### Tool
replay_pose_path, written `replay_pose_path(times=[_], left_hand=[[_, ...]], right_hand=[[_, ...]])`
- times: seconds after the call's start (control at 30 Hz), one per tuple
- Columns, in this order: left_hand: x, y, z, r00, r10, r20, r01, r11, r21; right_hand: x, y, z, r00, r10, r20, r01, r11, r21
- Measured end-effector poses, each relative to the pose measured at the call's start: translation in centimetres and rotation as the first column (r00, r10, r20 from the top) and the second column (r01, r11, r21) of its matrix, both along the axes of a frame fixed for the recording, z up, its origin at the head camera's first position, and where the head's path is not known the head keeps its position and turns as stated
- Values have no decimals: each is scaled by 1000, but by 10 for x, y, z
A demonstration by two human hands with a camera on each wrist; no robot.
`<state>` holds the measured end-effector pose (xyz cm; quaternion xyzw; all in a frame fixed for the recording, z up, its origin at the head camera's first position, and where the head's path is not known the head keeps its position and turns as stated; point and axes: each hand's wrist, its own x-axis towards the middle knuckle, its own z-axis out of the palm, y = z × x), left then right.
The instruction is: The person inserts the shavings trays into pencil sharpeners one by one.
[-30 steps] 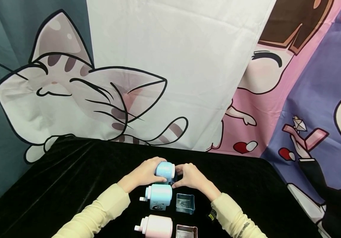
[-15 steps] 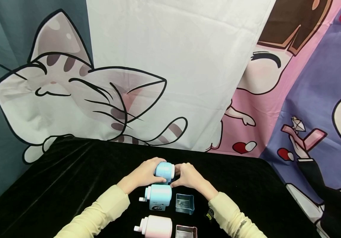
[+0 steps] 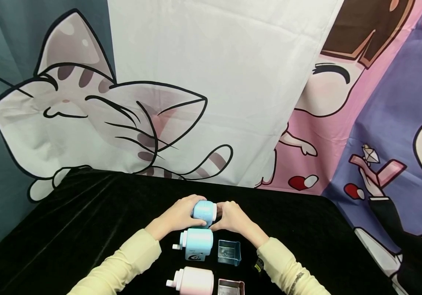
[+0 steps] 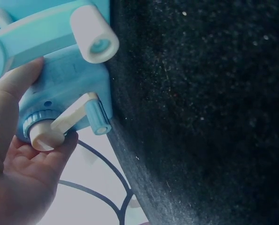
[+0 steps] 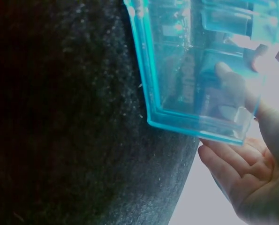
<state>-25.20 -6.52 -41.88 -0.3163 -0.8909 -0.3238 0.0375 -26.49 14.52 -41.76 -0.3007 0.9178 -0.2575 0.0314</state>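
My left hand [image 3: 179, 213] grips a blue crank pencil sharpener [image 3: 203, 210] at the far end of a row. In the left wrist view, thumb and fingers wrap the sharpener's crank end, around its white crank arm [image 4: 73, 115]. At the opposite end, my right hand [image 3: 235, 219] has its thumb and fingers about the sharpener's lower part, where its shavings drawer goes; the hand mostly hides that drawer. A light-blue sharpener [image 3: 199, 241] stands just nearer, with a clear blue drawer [image 3: 229, 252] lying to its right. That drawer partly covers my right hand [image 5: 256, 164] in the right wrist view.
A pink sharpener [image 3: 196, 281] stands closest to me, cut off by the frame's bottom edge. Beside it lies a clear pinkish drawer [image 3: 231, 288]. Black cloth [image 3: 129, 205] covers the table, and a printed curtain [image 3: 233, 82] hangs behind it.
The dark shavings drawer seen between my right fingers has gone leftward into the blue sharpener, the right hand moving slightly left with it. My left hand keeps its grip.
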Motion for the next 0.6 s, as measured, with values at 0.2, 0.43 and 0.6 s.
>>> replay_pose_path(times=[0.2,0.43,0.6], left_hand=[[0,0,0,1000,6,8,-6,1000,-8],[-1,1,-1,1000,5,7,-5,1000,-20],[-1,1,-1,1000,3,2,-3,1000,-16]], right_hand=[[-2,0,-2,1000,-6,6,6,1000,10],[-4,0,-3,1000,2,3,-2,1000,4],[-6,0,-4,1000,16,-11,-16,1000,-13]])
